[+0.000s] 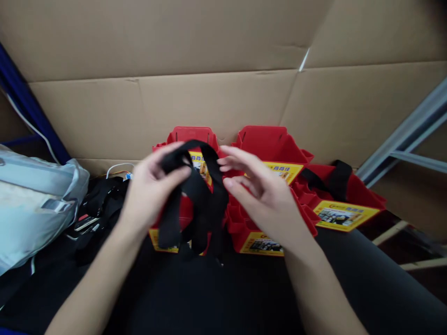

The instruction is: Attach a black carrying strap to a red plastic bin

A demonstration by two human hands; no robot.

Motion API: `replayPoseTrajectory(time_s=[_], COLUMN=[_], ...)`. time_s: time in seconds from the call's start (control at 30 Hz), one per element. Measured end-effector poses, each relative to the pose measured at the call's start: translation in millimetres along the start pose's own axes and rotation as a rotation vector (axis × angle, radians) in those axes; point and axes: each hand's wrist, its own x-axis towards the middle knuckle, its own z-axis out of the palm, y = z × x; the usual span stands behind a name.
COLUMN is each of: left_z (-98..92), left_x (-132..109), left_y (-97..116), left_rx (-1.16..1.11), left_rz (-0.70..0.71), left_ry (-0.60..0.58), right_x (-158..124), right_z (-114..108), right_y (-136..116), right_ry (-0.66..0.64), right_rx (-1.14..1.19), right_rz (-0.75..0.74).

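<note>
My left hand [150, 184] is closed on a bundle of wide black webbing strap [197, 193], pinched between thumb and fingers. The strap is looped at the top, and several lengths hang from it. My right hand [256, 184] is open, its fingers apart and slightly curled, close to the right side of the loop. I cannot tell whether its fingertips touch the strap. Behind and below the hands stand red plastic bins with yellow printed labels, among them a rear right bin [261, 142] and a rear left bin [188, 134], partly hidden by the strap.
Another red bin [370, 195] at the right holds a black strap [340, 179]. On the left lie a pale blue bag [38, 204] and dark items on the black table surface [209, 298]. A cardboard wall [209, 102] rises behind, with a grey metal frame [401, 135] at right.
</note>
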Motion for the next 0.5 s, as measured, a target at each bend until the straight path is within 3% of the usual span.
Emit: replayPoseTrajectory(time_s=[0.07, 0.13, 0.23, 0.3, 0.4, 0.5], left_z=[-36.8, -76.3, -125.5, -147.4, -166.9, -177.0], left_x=[16, 30, 41, 42, 35, 26], left_y=[17, 30, 28, 10, -31, -64], left_rx=[-0.020, 0.021, -0.021, 0.107, 0.339, 0.649], left_rz=[0.051, 0.003, -0.085, -0.180, -0.303, -0.275], left_ry=[0.199, 0.330, 0.364, 0.360, 0.244, 0.131], right_x=[0, 0, 0, -1, -4, -8], right_z=[-10, -19, -30, -33, -32, -32], right_y=[-2, -3, -6, -9, -16, -25], right_ry=[0.117, 0.246, 0.375, 0.411, 0.417, 0.452], right_rx=[0.023, 0.001, -0.028, -0.017, 0.002, -0.006], right_rz=[-0.014, -0.048, -0.090, -0.091, -0.080, -0.064])
